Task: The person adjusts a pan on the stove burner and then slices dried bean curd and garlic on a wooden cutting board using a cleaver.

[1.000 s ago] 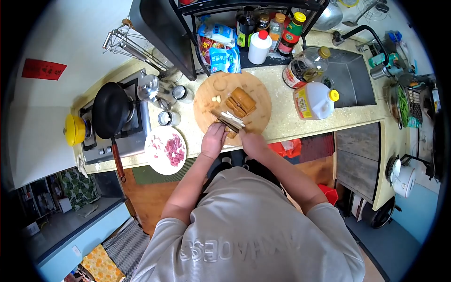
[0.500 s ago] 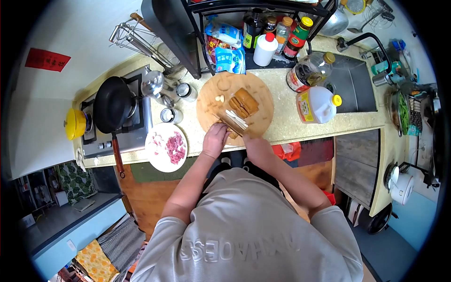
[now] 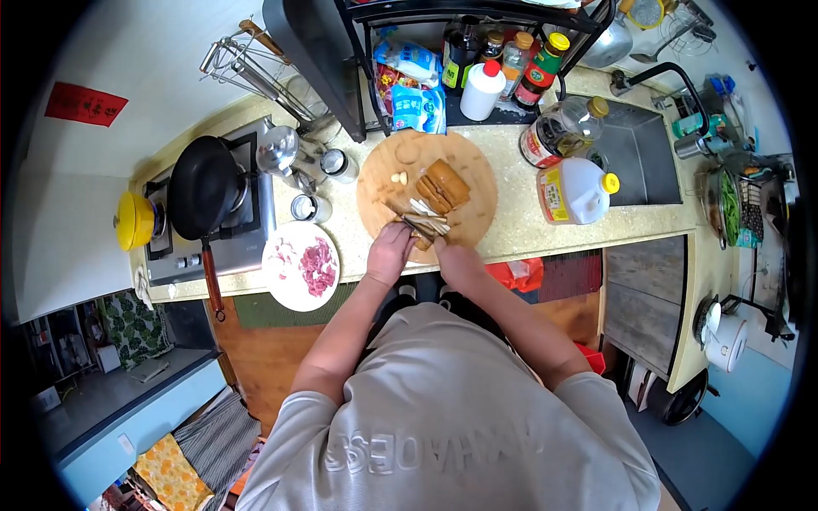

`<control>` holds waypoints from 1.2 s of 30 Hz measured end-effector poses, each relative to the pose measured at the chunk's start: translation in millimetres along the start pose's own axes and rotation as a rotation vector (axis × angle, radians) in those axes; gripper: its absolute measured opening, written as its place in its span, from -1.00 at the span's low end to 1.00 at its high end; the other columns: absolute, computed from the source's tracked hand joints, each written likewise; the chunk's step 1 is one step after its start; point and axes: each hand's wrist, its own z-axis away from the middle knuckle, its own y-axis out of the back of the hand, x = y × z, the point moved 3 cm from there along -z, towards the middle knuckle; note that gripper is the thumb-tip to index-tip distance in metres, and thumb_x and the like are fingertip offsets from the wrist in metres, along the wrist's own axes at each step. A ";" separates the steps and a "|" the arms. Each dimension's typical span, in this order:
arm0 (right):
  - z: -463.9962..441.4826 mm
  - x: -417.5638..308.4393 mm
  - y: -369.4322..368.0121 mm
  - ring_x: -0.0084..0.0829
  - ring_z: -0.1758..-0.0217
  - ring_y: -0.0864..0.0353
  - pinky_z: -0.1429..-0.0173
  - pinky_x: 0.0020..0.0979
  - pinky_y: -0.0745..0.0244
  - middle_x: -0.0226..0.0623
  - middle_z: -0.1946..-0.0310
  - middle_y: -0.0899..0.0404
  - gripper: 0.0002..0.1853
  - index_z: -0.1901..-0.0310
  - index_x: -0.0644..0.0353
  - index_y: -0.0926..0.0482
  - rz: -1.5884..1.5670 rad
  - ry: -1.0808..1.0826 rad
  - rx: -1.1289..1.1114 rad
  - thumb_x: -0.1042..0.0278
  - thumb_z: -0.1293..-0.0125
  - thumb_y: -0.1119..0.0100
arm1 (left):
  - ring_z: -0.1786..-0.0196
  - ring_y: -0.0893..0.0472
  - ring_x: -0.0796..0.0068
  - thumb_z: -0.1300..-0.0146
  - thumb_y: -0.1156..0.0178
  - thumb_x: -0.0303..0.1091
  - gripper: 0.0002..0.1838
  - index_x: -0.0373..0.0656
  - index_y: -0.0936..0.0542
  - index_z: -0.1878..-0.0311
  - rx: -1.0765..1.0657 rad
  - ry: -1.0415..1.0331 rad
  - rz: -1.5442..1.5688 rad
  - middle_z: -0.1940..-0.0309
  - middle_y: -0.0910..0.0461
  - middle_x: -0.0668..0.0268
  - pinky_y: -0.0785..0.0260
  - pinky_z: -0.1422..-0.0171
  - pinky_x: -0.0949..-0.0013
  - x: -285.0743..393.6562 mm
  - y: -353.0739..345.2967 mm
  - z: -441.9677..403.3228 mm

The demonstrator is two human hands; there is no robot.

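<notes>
On the round wooden cutting board [image 3: 477, 175], my right hand [image 3: 460, 264] is closed around the handle end of a knife [image 3: 412, 224], its blade slanting up and left. My left hand [image 3: 390, 254] presses its bent fingers on a brown piece [image 3: 421, 244] at the board's near edge, close against the blade. Pale cut strips [image 3: 433, 223] lie just beyond the blade. Farther back sit brown blocks [image 3: 445, 185], partly sliced, and small garlic cloves [image 3: 399, 178]. A white plate [image 3: 277, 294] of sliced raw meat [image 3: 318, 267] stands left of the board.
At left, a black pan [image 3: 203, 187] and a yellow pot [image 3: 135, 221] sit on the stove [image 3: 192, 266]. Two jars [image 3: 339, 165] stand beside the board. A large jug [image 3: 583, 192] and an oil bottle [image 3: 562, 132] are at right, before the sink [image 3: 643, 153]. Bottles fill a rack behind.
The blade has shifted slightly toward me, and more pale strips show beyond it. Both hands stay near the same spot. The view has shifted slightly.
</notes>
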 end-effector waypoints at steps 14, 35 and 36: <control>29.4 -17.0 43.0 0.11 0.22 -0.76 0.11 0.04 -0.65 0.09 0.32 -0.72 -0.84 0.12 0.31 -0.53 -0.011 0.075 0.099 0.48 -0.33 -0.01 | 0.01 -0.67 0.03 -0.17 -0.43 -0.50 -0.80 -0.30 -0.69 0.14 0.034 -0.044 -0.016 0.13 -0.68 0.10 -0.57 -0.12 0.13 2.8 4.1 0.5; -5.0 0.6 -1.5 0.13 0.24 -0.77 0.16 0.09 -0.64 0.10 0.36 -0.72 -0.80 0.05 0.31 -0.46 0.000 0.023 0.019 0.42 -0.41 0.08 | 0.01 -0.65 0.03 -0.15 -0.44 -0.50 -0.79 -0.26 -0.70 0.14 0.032 -0.024 -0.006 0.14 -0.67 0.12 -0.57 -0.09 0.15 -0.8 2.1 3.0; -4.5 2.9 2.7 0.13 0.24 -0.76 0.16 0.09 -0.64 0.11 0.36 -0.72 -0.80 0.05 0.32 -0.46 -0.014 0.014 0.032 0.43 -0.40 0.07 | 0.01 -0.65 0.03 -0.15 -0.44 -0.50 -0.79 -0.26 -0.70 0.14 0.044 -0.035 -0.006 0.14 -0.67 0.13 -0.57 -0.08 0.15 -0.6 3.0 2.5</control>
